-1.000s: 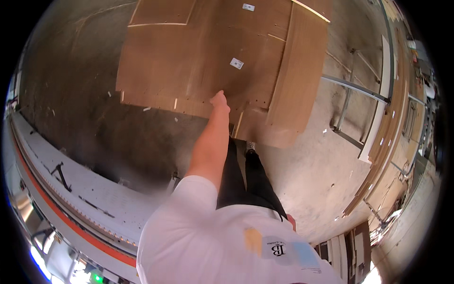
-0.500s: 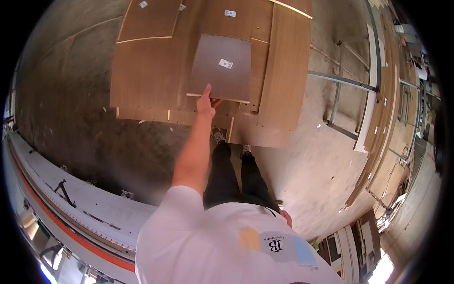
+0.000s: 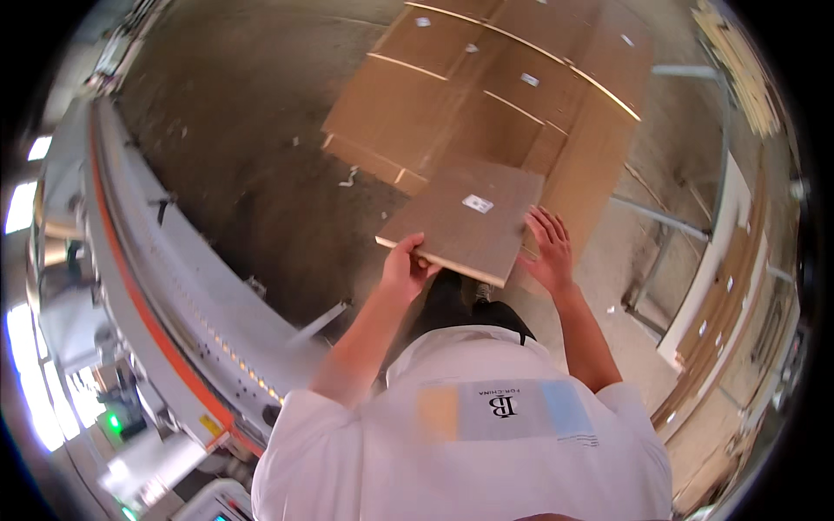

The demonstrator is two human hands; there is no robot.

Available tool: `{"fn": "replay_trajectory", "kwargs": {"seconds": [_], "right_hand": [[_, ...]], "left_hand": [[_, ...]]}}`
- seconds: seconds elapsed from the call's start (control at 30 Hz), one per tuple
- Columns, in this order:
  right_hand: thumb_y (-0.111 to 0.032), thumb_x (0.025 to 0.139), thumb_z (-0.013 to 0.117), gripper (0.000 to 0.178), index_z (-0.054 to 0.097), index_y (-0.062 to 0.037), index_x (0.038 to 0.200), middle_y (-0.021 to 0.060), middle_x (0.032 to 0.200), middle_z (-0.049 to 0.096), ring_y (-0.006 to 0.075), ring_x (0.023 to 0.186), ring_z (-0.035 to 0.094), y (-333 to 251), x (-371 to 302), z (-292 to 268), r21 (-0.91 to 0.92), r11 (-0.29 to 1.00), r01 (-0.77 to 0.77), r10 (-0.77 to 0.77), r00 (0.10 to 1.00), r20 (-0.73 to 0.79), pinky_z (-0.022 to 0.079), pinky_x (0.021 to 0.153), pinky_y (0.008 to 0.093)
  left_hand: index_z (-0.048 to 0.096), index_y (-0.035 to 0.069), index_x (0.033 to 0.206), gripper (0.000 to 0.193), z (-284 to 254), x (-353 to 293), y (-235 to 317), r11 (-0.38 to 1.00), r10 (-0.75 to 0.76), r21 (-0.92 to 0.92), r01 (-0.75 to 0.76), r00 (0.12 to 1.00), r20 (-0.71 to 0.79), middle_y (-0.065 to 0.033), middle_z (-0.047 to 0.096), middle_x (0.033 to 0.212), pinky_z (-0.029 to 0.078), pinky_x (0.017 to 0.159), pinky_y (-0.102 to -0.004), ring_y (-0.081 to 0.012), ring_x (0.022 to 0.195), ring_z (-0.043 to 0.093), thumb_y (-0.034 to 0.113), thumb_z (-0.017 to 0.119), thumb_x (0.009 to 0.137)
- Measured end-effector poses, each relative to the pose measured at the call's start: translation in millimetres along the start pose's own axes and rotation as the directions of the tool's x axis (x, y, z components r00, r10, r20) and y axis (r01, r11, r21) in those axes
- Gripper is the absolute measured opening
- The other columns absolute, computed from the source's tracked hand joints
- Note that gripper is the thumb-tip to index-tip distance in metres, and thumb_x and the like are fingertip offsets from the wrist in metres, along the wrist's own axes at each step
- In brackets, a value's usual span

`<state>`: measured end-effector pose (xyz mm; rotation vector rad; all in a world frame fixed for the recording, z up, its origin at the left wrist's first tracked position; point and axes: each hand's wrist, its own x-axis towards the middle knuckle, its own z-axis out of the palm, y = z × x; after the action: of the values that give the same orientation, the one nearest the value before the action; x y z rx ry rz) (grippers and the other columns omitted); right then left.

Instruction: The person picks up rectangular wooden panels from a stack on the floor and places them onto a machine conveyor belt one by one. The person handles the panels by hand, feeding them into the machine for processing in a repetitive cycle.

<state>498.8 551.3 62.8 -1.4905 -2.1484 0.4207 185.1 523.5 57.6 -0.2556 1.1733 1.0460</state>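
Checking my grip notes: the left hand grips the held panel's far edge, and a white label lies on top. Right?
Not quite: the head view shows the left hand gripping the held panel's near edge. The white label is on top.

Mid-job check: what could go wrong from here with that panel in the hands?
The grey-brown panel might tilt or slip: the left hand grips it near one corner, while whether the right hand at its right edge grips it is unclear.

Swung left, it might knock the metal arm jutting from the long machine.
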Motion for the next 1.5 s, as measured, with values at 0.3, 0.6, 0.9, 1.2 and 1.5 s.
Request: {"fn": "replay_trajectory", "kwargs": {"seconds": [0.3, 0.6, 0.9, 1.2, 1.5], "right_hand": [[-0.015, 0.086, 0.080, 0.027, 0.073, -0.0060, 0.110, 0.0060, 0.104, 0.074, 0.0141, 0.095, 0.067, -93.9, 27.4, 38.6, 0.757, 0.604, -0.249, 0.054, 0.961, 0.273, 0.051, 0.089, 0.0318], [-0.021, 0.093, 0.075, 0.031, 0.068, -0.0034, 0.118, 0.0017, 0.116, 0.067, 0.0105, 0.110, 0.058, -182.0, 22.0, 108.4, 0.734, 0.108, -0.670, -0.137, 0.721, 0.679, 0.045, 0.098, 0.0300], [-0.023, 0.093, 0.072, 0.058, 0.049, -0.0039, 0.144, 0.0130, 0.145, 0.054, 0.0281, 0.133, 0.051, -352.8, 35.2, 151.0, 0.443, 0.793, 0.418, -0.423, 0.901, -0.095, 0.042, 0.110, 0.0435], [-0.027, 0.087, 0.074, 0.044, 0.065, -0.0081, 0.126, 0.0124, 0.118, 0.070, 0.0333, 0.110, 0.065, -580.3, -7.5, 171.9, 0.498, 0.294, 0.816, -0.931, 0.361, -0.042, 0.050, 0.097, 0.0438], [-0.051, 0.094, 0.062, 0.055, 0.064, -0.0109, 0.132, 0.0171, 0.132, 0.065, 0.0356, 0.124, 0.059, -482.0, 89.0, 284.5, 0.022, 0.707, 0.707, -0.577, 0.558, 0.597, 0.046, 0.105, 0.0435]], "left_hand": [[0.050, -0.001, 0.138, 0.062, -114.8, -132.7, -16.2, 0.353, 0.869, 0.647, -0.676, 0.493, 0.040, -0.0115, 0.064, 0.116, 0.050, 0.099, -0.0394, -0.0228, 0.112, 0.061, 0.045, 0.065, 0.099], [0.062, 0.000, 0.123, 0.055, -267.0, -153.2, -107.9, 0.639, 0.731, 0.478, -0.603, 0.669, -0.134, 0.0007, 0.063, 0.104, 0.046, 0.088, -0.0287, -0.0095, 0.099, 0.054, 0.048, 0.068, 0.097], [0.048, 0.004, 0.075, 0.052, -322.1, -221.5, -116.7, 0.584, 0.802, 0.562, -0.586, 0.306, -0.513, -0.0034, 0.050, 0.060, 0.041, 0.053, -0.0344, -0.0144, 0.056, 0.044, 0.045, 0.076, 0.090], [0.050, 0.003, 0.074, 0.052, -410.5, -273.0, -115.5, 0.630, 0.764, 0.642, -0.437, 0.198, -0.614, -0.0117, 0.056, 0.062, 0.044, 0.056, -0.0375, -0.0246, 0.056, 0.053, 0.045, 0.078, 0.087], [0.054, 0.008, 0.076, 0.040, -495.0, -287.5, -153.8, 0.550, 0.360, 0.057, -0.833, 0.175, -0.917, 0.0063, 0.043, 0.064, 0.029, 0.049, -0.0279, -0.0055, 0.058, 0.035, 0.038, 0.067, 0.099]]}}
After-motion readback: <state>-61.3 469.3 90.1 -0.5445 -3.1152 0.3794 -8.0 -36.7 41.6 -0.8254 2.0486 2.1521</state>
